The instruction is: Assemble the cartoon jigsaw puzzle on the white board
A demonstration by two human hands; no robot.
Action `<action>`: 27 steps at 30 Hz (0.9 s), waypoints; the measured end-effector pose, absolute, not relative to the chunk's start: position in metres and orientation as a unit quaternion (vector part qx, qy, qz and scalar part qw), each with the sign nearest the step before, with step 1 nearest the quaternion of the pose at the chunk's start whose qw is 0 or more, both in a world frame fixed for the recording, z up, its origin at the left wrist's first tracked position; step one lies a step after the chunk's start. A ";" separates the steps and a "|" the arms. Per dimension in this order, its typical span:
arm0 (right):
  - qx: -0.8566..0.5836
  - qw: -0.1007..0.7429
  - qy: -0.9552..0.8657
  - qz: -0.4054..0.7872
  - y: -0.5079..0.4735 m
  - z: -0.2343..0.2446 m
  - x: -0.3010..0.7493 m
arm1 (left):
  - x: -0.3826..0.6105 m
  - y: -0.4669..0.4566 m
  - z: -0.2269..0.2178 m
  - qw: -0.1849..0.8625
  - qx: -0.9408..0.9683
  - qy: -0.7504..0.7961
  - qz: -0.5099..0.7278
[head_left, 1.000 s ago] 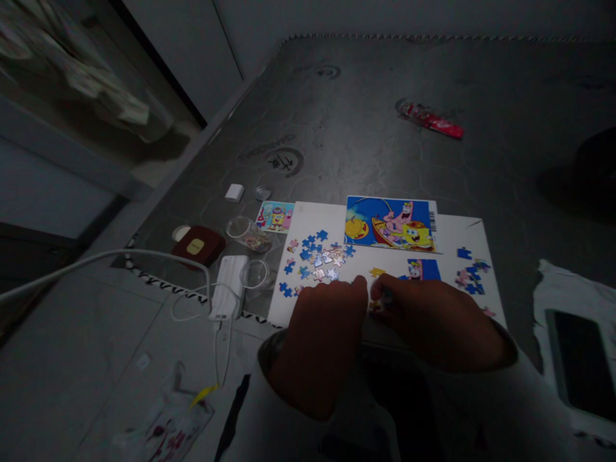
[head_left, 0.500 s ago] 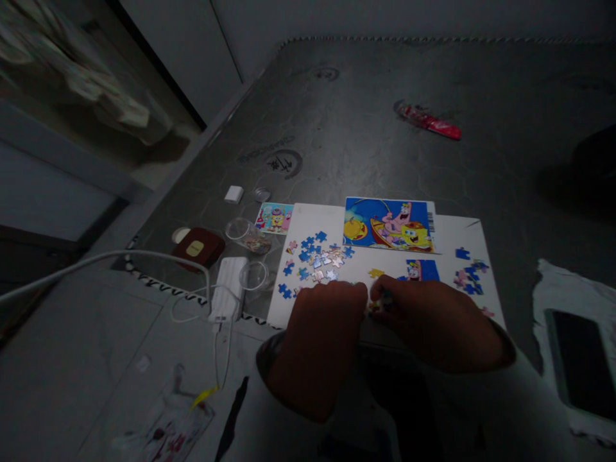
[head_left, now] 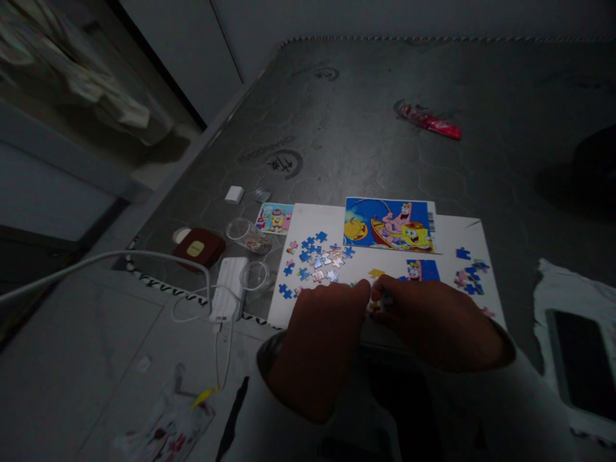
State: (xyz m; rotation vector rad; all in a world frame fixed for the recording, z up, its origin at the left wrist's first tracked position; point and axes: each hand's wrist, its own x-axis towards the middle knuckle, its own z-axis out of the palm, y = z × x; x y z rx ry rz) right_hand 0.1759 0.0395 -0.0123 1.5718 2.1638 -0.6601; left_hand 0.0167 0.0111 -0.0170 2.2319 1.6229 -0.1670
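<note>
Close together over the near edge of a white board are my two hands. My right hand pinches small jigsaw pieces between thumb and fingers. My left hand is curled closed right beside them, its back toward me; what its fingers grip is hidden. Beyond the left hand lie loose, mostly blue jigsaw pieces. A yellow piece rests just past my fingertips. Behind the right hand shows a joined blue section with a pink figure. The cartoon picture card lies at the board's far side.
More pieces lie at the board's right. To the left are a clear cup, a brown case and a white power bank with cables. A phone lies at the right; a red package is farther back.
My left thumb and fingertips have shifted slightly right, toward the pieces in my right hand. The pieces have turned a little; everything else stays put.
</note>
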 end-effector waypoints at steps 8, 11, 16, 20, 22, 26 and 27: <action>0.555 0.181 0.780 -0.225 0.039 -0.014 0.178 | 0.017 0.010 -0.022 0.170 0.797 0.578 -0.051; 0.561 0.186 0.774 -0.227 0.040 -0.015 0.179 | 0.016 0.009 -0.023 0.168 0.798 0.578 -0.040; 0.560 0.176 0.776 -0.229 0.039 -0.016 0.178 | 0.017 0.011 -0.022 0.178 0.797 0.575 -0.048; 0.560 0.189 0.774 -0.228 0.039 -0.015 0.178 | 0.018 0.013 -0.022 0.186 0.796 0.573 -0.064; 0.561 0.196 0.771 -0.229 0.039 -0.015 0.179 | 0.019 0.013 -0.023 0.187 0.796 0.572 -0.065; 0.566 0.192 0.767 -0.234 0.039 -0.016 0.178 | 0.018 0.011 -0.024 0.180 0.797 0.574 -0.058; 0.567 0.190 0.767 -0.234 0.039 -0.016 0.178 | 0.018 0.011 -0.024 0.180 0.797 0.574 -0.059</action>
